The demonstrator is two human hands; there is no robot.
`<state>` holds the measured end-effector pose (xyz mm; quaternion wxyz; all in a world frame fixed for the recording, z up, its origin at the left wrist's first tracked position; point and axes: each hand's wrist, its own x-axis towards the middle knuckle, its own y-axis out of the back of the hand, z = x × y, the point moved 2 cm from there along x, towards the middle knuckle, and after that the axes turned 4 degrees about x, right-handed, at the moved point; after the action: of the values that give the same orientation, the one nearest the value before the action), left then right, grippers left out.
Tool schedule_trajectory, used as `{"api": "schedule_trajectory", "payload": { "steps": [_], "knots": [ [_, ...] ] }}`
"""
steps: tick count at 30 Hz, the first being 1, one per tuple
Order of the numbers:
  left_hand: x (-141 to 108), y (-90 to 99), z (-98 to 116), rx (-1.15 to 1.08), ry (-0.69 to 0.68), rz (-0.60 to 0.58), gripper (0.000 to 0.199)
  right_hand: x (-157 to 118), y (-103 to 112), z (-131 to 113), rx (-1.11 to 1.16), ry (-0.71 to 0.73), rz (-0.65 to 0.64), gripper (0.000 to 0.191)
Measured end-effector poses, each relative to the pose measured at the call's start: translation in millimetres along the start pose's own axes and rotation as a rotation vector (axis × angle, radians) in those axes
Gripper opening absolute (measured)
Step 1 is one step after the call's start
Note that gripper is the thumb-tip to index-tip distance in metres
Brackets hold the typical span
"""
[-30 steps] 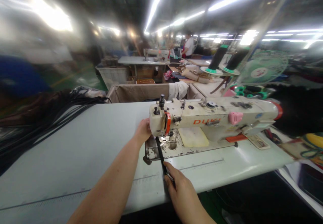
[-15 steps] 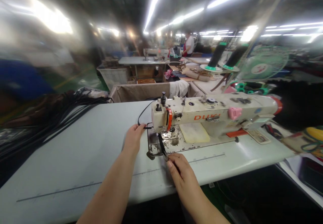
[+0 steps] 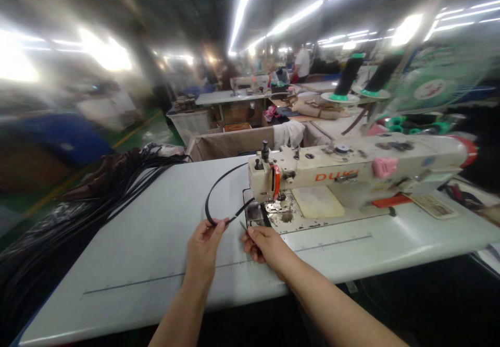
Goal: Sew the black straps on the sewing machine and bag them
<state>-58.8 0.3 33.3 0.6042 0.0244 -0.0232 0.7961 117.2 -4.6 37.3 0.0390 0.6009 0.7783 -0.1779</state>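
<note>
Black cord (image 3: 205,206) pinched in L hand (image 3: 203,248), thumb against fingers, big loop curving across tabletop up to back of DUKI sewing machine head (image 3: 351,177), other stretch running toward needle area. R hand (image 3: 265,245) just beside, fingertips (image 3: 250,236) pinched on tiny metal tip (image 3: 242,225), rest of that item hidden, can't tell what tool. Hands apart but close, both in front of machine, only cord between them.

Around: heap of black cords (image 3: 117,180) at left, pink knob (image 3: 385,167) on machine, thread cones (image 3: 349,76) and green fan (image 3: 429,89) behind it. Pale table (image 3: 117,284) w/ ruler line (image 3: 226,266) along front. Further back, canvas bin (image 3: 230,144), another sewing machine (image 3: 250,82), co-worker (image 3: 302,63), long factory hall, strip lights, green floor.

Vs 0.5 s back: cord loop much wider on table, R hand off strip at machine plate, now next to L.
</note>
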Motion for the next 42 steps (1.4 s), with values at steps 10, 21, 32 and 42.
{"api": "schedule_trajectory", "payload": {
  "steps": [10, 21, 32, 42],
  "knots": [
    [-32.8, 23.9, 12.5, 0.129, -0.028, -0.006, 0.038, 13.0, -14.8, -5.1, -0.1, 0.025, -0.096, 0.051],
    [-31.4, 59.6, 6.5, 0.233, 0.023, -0.072, 0.044, -19.0, -3.7, -21.2, -0.737, 0.347, 0.153, 0.004],
    [39.7, 181.7, 7.6, 1.018, -0.103, 0.01, 0.05, -55.2, 39.3, 12.9, -1.784, 0.468, 0.388, 0.057],
    [34.3, 368.4, 90.6, 1.563, 0.075, 0.608, 0.058, -49.3, 53.9, 24.8, -1.79, 0.695, 0.386, 0.05]
  ]
}}
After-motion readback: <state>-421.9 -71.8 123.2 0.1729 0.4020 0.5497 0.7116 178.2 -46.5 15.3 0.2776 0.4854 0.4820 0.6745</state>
